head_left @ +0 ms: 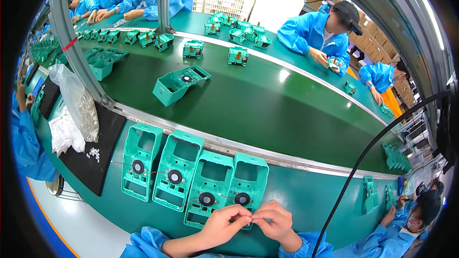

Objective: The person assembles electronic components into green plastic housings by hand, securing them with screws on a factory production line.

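My left hand (224, 225) and my right hand (276, 220) meet fingertip to fingertip over the lower end of the rightmost green plastic housing (259, 174). Both are closed in a pinch, on something tiny and pale that I cannot make out. A row of several such housings lies on the bench, each with rectangular openings and a round black fan (242, 198). Thin wires trail leftward from the fans; one fan (206, 198) sits just above my left hand. My fingers and wrists cover part of the two right housings' lower ends.
A black mat (103, 155) at left carries a clear bag of small parts (86, 114), white bags (66, 131) and loose white pieces (93, 154). Beyond a metal rail, the green conveyor (267, 110) bears another housing (174, 86) and green assemblies (192, 49). A black cable (356, 165) arches at right. Co-workers sit around.
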`<state>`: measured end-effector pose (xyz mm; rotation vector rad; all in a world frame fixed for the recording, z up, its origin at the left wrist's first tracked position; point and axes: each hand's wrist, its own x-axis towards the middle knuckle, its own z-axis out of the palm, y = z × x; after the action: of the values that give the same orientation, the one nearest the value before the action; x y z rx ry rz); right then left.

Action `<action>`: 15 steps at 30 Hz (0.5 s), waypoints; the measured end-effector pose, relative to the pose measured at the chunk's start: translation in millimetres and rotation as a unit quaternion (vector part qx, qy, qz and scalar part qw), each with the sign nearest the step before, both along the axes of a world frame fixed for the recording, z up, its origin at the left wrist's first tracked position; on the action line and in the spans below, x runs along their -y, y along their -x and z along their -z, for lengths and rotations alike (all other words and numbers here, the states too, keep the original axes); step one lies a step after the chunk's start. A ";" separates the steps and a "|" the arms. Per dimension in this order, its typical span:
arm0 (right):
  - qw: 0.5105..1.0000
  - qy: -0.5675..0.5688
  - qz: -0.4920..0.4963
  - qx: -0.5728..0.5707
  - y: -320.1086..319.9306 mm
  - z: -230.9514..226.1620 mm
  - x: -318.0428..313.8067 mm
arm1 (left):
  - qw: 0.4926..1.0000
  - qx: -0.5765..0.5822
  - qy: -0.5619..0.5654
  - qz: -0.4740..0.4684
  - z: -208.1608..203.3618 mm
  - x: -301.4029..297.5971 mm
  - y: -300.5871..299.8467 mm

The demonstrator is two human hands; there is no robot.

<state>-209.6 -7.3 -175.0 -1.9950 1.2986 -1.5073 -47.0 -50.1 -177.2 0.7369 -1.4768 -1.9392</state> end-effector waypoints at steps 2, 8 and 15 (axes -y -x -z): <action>1.000 -0.003 -0.001 0.005 0.5 1.5 0.8 | 1.000 -0.009 -0.001 0.009 0.3 1.1 0.3; 1.000 0.003 0.013 0.013 7.5 -4.0 4.2 | 1.000 -0.008 0.019 0.012 -3.4 6.3 9.5; 0.999 -0.015 0.025 -0.040 13.3 -23.8 -0.4 | 0.962 0.064 0.230 -0.136 -41.1 -4.3 21.7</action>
<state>-222.9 -7.0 -151.2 -2.0378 1.4033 -1.4352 -68.6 -45.8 -136.0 0.8068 -1.7178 -1.2975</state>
